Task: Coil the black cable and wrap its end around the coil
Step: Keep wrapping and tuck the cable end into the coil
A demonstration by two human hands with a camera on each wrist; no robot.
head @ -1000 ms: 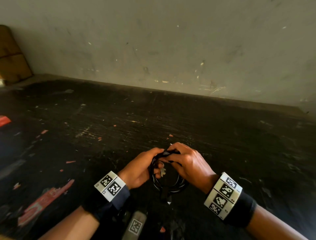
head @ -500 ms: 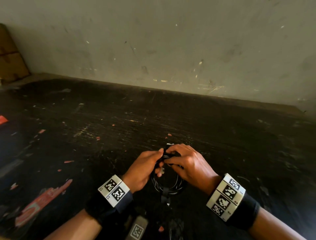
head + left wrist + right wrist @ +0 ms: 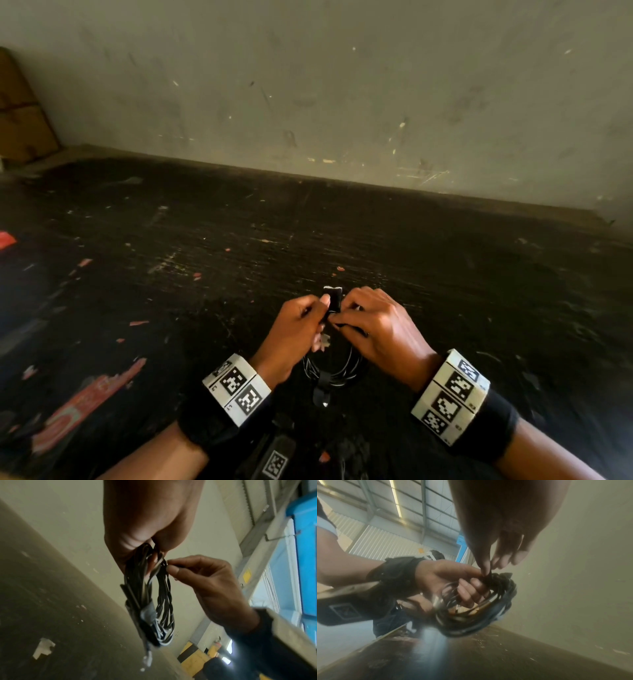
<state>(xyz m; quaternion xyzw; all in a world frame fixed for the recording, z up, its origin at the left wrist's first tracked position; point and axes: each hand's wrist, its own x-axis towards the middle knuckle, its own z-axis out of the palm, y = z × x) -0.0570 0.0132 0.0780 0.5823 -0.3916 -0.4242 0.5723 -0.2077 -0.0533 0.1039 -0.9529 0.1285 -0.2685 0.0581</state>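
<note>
The black cable (image 3: pixel 334 375) is a coil of several loops hanging between my two hands over the dark table. My left hand (image 3: pixel 317 310) grips the top of the coil, its fingers curled through the loops (image 3: pixel 471 588). Beside it, my right hand (image 3: pixel 342 313) pinches a strand at the coil's top (image 3: pixel 167 566) between thumb and fingertips. A short black end piece (image 3: pixel 333 296) sticks up between the hands. A dark band (image 3: pixel 148 613) crosses the lower coil, and a small silver plug (image 3: pixel 147 660) dangles below it.
The worn black table (image 3: pixel 205 274) carries scattered red and pale scraps (image 3: pixel 85 404). A grey wall (image 3: pixel 342 102) stands behind it, and a cardboard box (image 3: pixel 20 113) leans at the far left. A tagged black device (image 3: pixel 274 462) lies by the near edge.
My hands have closed together at the top of the coil, squeezing the round loop narrower. The black end piece now pokes up between the fingers.
</note>
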